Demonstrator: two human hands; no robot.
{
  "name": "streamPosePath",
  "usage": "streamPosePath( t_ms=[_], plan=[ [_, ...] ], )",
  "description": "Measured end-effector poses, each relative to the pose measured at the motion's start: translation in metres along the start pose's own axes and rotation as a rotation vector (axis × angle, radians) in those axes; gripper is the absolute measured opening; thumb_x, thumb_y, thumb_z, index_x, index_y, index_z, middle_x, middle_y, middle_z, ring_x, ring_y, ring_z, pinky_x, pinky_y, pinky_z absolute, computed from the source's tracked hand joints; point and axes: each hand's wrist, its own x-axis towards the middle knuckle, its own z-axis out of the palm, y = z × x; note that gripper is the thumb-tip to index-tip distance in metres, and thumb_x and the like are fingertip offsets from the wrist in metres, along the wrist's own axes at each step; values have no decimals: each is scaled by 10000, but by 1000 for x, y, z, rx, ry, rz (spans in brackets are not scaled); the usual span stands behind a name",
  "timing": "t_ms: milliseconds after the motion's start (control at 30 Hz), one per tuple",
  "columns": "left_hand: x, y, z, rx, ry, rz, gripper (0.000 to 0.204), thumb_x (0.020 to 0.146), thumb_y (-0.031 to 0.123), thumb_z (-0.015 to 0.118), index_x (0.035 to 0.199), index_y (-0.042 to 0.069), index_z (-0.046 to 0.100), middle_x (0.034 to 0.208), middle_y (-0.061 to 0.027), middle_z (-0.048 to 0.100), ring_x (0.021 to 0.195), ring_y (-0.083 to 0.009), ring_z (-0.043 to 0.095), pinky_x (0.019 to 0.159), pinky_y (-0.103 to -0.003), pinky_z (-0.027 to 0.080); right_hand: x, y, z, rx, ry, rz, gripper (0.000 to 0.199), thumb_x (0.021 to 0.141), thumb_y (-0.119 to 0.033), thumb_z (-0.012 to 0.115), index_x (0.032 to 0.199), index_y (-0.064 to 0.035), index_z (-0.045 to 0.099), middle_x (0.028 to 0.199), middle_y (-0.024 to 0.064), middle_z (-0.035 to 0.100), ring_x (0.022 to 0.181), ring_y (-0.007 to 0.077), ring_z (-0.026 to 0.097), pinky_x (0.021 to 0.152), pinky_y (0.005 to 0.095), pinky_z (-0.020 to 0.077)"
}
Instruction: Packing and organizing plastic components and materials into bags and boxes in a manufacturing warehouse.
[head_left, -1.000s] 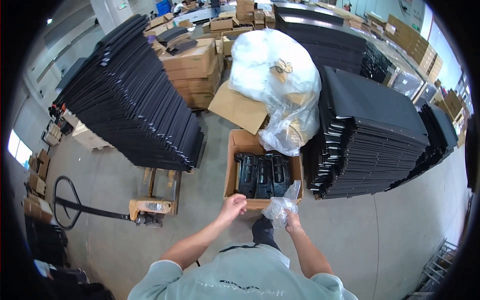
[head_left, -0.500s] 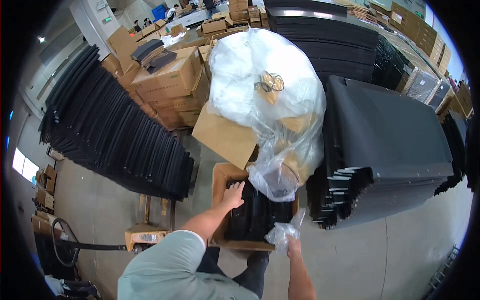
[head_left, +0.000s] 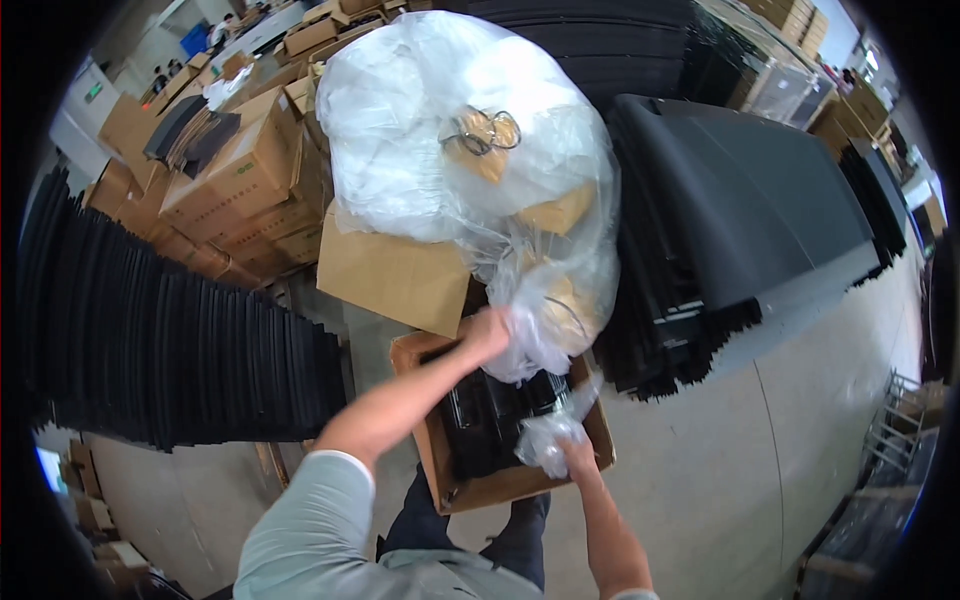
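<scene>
In front of me stands an open cardboard box [head_left: 520, 490] holding shiny black parts [head_left: 480, 420]. A big clear plastic bag [head_left: 400, 150], stuffed with clear plastic and some brown cardboard pieces, hangs over the box's far edge. My left hand [head_left: 488, 335], a little blurred, is closed at the bag's lower end, with plastic bunched beside its fingers. At the box's right side, my right hand [head_left: 575, 457] grips a crumpled clear plastic wrap [head_left: 546, 442] above the black parts. A cardboard flap [head_left: 390, 270] leans behind the box.
A stack of black sheets [head_left: 190, 350] rises at the left. Another black stack [head_left: 745, 200] stands close on the right. Cardboard cartons [head_left: 235, 185] are piled behind at the left. Grey floor [head_left: 720, 470] shows at the right.
My left hand has moved from over the black parts to the big bag's lower end and closed there. My right hand still holds the crumpled wrap. The view has turned to the right.
</scene>
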Motion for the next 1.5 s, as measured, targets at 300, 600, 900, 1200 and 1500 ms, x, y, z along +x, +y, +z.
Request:
streamPosePath(
  t_ms=[300, 600, 900, 1200, 1500],
  plan=[
    [151, 213, -191, -503, 77, -96, 238, 886, 148, 501, 874, -50, 633, 749, -98, 613, 638, -178, 563, 506, -320, 435, 78, -169, 104, -372, -175, -299, 425, 785, -45, 621, 1195, -25, 515, 1035, 62, 610, 951, 150, 569, 862, 300, 455],
    [135, 260, -319, -282, 179, 0, 356, 908, 257, 514, 891, -87, 606, 738, -77, 586, 607, -144, 514, 531, -307, 406, 28, -298, 114, -341, -485, -360, 507, 687, -102, 662, 1172, -19, 539, 1062, 66, 614, 979, 166, 581, 901, 312, 449],
    [98, 283, -343, -192, 102, 53, 361, 917, 324, 536, 873, -22, 629, 702, -47, 559, 571, -114, 456, 483, -292, 355, 182, -366, 220, -49, 182, -656, 528, 748, -206, 665, 1201, 28, 527, 1185, 177, 564, 1103, 284, 519, 967, 377, 384],
    [84, 329, -413, -459, 553, 130, 251, 905, 248, 498, 774, 40, 549, 629, 1, 457, 505, -129, 431, 432, -315, 372, 205, -446, 263, -1005, 447, -1401, 512, 739, -171, 643, 1213, -46, 496, 1202, 222, 512, 1132, 386, 482, 971, 435, 386],
    [109, 363, -447, -694, -79, 670, 203, 892, 146, 471, 966, 4, 595, 824, -125, 637, 728, -233, 634, 623, -355, 538, 285, -303, 258, -1987, -28, -875, 288, 868, -184, 503, 1077, -2, 582, 1164, 138, 586, 1086, 316, 556, 941, 426, 429]
  ],
)
